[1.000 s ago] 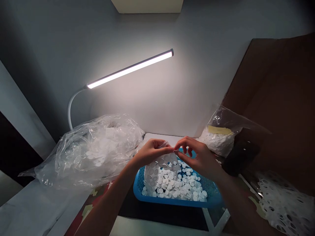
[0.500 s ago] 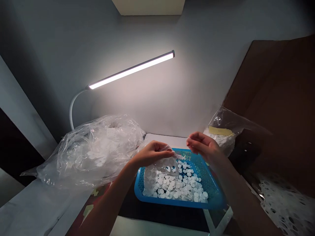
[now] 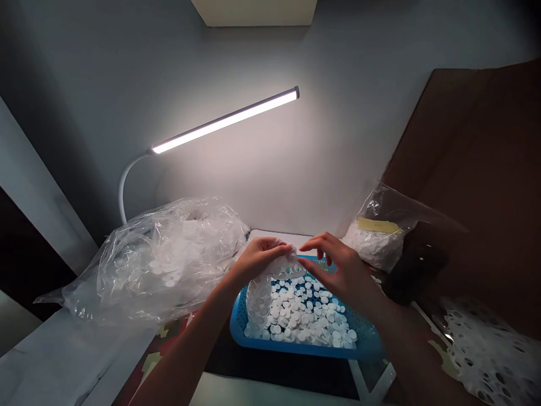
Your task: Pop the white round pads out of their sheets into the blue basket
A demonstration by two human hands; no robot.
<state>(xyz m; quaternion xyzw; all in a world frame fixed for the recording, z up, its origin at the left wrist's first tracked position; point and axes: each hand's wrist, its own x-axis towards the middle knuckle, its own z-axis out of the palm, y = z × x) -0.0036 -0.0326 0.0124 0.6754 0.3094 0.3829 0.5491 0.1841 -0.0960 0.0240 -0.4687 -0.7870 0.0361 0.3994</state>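
My left hand (image 3: 262, 255) is closed, thumb against fingers, on a clear, limp sheet with round discs (image 3: 258, 299) that hangs down into the basket's left side. My right hand (image 3: 332, 262) is just to its right, thumb and fingers apart, with the fingertips close to the sheet's upper end. I see nothing between them. Below both hands, a blue plastic basket (image 3: 296, 351) with perforated sides holds many small white discs (image 3: 315, 316), loosely heaped. Part of the basket's right side is hidden by my right forearm.
At the left lies a large clear bag (image 3: 169, 265) of white pieces. Behind my right hand stands another clear bag (image 3: 380, 251) with a yellow label. White sheets full of round holes (image 3: 494, 349) lie at the lower right. A lit bar lamp (image 3: 226, 121) hangs above.
My right hand has moved left and down towards the sheet, and its fingers have spread from a pinch. My left hand has shifted slightly up and left with the sheet.
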